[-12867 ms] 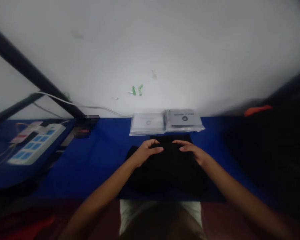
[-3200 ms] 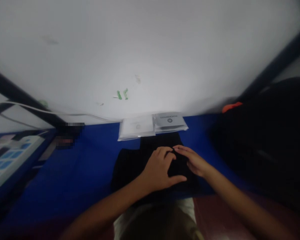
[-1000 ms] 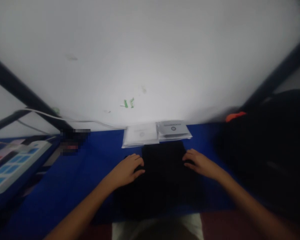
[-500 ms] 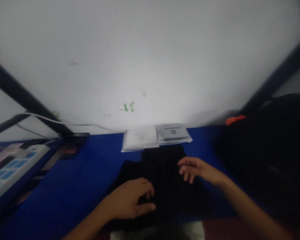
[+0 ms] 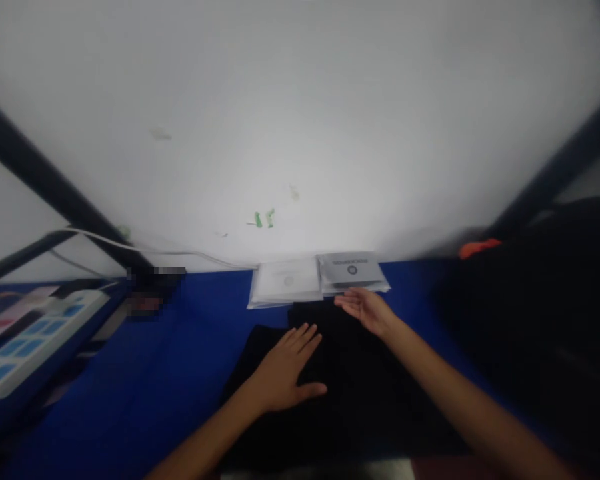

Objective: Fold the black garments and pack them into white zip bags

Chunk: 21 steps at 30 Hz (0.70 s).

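Note:
A black cloth garment [image 5: 360, 387] lies spread on the blue table cover [image 5: 180, 360] in front of me; its exact kind is too dark to make out. My left hand [image 5: 289, 372] rests flat on its left part, fingers stretched and thumb out to the side. Near the far edge of the cloth is my right hand [image 5: 367, 312], fingers extended and nothing held. Just beyond its fingertips lie flat plastic packets: a white one [image 5: 285, 280] and a grey one [image 5: 353, 268] with dark printing and a round logo.
On the left lies a white power strip [image 5: 45, 340] with blue sockets. A white cable [image 5: 195, 253] runs along the wall [image 5: 330, 133]. A dark heap [image 5: 540, 320] with an orange piece [image 5: 480, 249] fills the right side. Black metal posts [image 5: 45, 180] frame both sides.
My left hand has moved forward and flattened, its fingers stretching from a curl. My right hand has moved forward and left to the cloth's far edge, near the packets. The view has shifted slightly.

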Each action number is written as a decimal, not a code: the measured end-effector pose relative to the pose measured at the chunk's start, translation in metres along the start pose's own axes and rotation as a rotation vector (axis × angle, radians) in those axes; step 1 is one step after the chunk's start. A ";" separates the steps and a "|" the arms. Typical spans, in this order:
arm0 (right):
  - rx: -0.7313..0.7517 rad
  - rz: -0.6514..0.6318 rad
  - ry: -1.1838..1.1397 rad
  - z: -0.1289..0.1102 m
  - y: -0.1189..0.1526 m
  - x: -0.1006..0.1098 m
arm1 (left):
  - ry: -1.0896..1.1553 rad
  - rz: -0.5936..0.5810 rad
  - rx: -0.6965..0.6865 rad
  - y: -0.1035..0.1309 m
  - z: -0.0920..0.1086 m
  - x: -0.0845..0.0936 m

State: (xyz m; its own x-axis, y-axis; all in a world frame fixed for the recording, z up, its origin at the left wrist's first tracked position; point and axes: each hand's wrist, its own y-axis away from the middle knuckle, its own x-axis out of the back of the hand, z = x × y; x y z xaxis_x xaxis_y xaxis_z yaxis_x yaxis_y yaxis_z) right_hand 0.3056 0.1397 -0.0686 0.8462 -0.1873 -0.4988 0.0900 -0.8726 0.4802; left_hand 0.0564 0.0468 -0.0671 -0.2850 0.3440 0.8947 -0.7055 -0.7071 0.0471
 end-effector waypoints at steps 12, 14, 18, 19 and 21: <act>0.156 0.062 -0.048 0.000 -0.013 -0.004 | 0.036 0.059 -0.034 0.000 -0.002 -0.005; 0.220 0.073 -0.064 -0.003 -0.010 -0.005 | 0.050 0.050 -0.026 0.001 0.000 -0.003; 0.406 0.059 -0.036 -0.012 0.008 -0.004 | 0.187 0.057 -0.015 0.002 0.000 0.002; 0.456 0.048 -0.008 -0.015 0.015 -0.002 | 0.266 0.087 0.001 0.001 -0.002 0.005; 0.521 0.022 0.078 -0.018 0.030 0.004 | 0.494 0.198 0.082 -0.003 -0.009 0.012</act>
State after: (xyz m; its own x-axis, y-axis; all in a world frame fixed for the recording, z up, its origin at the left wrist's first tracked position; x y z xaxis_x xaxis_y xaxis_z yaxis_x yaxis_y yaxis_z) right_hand 0.3214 0.1212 -0.0435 0.8835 -0.1914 -0.4276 -0.1847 -0.9811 0.0575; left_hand 0.0495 0.0585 -0.0606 -0.6928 0.4345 0.5756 -0.5595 -0.8274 -0.0489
